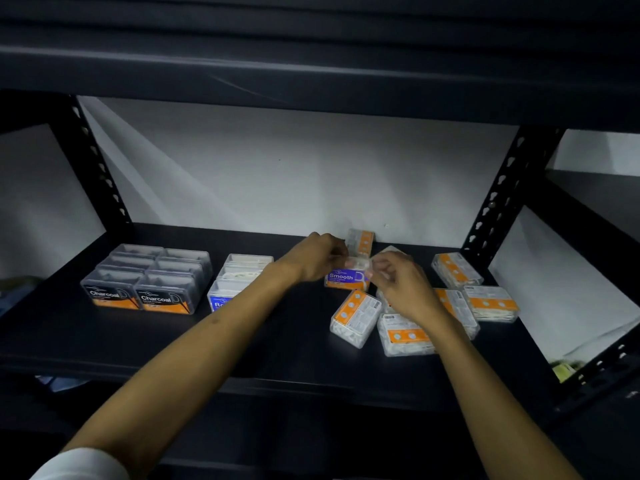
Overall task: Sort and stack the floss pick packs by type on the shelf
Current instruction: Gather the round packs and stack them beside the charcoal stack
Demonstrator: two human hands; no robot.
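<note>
**A:** Both arms are in over the black shelf [294, 344]. See the left hand [320, 256]? Fingers curled, pinching the left end of a clear pack [358, 263].

**B:** And the right hand [401, 285] has the other end, thumb and fingertips closed on it. So the one pack is held between the two hands, just above the blue "Smooth" pack [344, 280] standing on the shelf.

**A:** Touching it or lifted clear?

**B:** Can't tell from here, the hands cover the join.

**A:** Over on the left the Charcoal packs [149, 280] are in order: two neat rows running front to back, labels facing us, orange stripe along the bottom.

**B:** Just right of them, a single row of white-pick packs [239, 275], the front one with a blue label, half hidden behind the left forearm.

**A:** The right side is a muddle. Loose packs [355, 317] lying on their sides with orange back labels up, turned every which way, some touching, some under the right wrist.

**B:** One orange-backed pack [362, 241] stands on end against the white back wall [277, 174], right behind the hands. Another tilted pack [455, 270] sits near the right upright post [502, 199].

**A:** White sleeve [79, 465] at the bottom left corner, pushed well up the arm.
</note>
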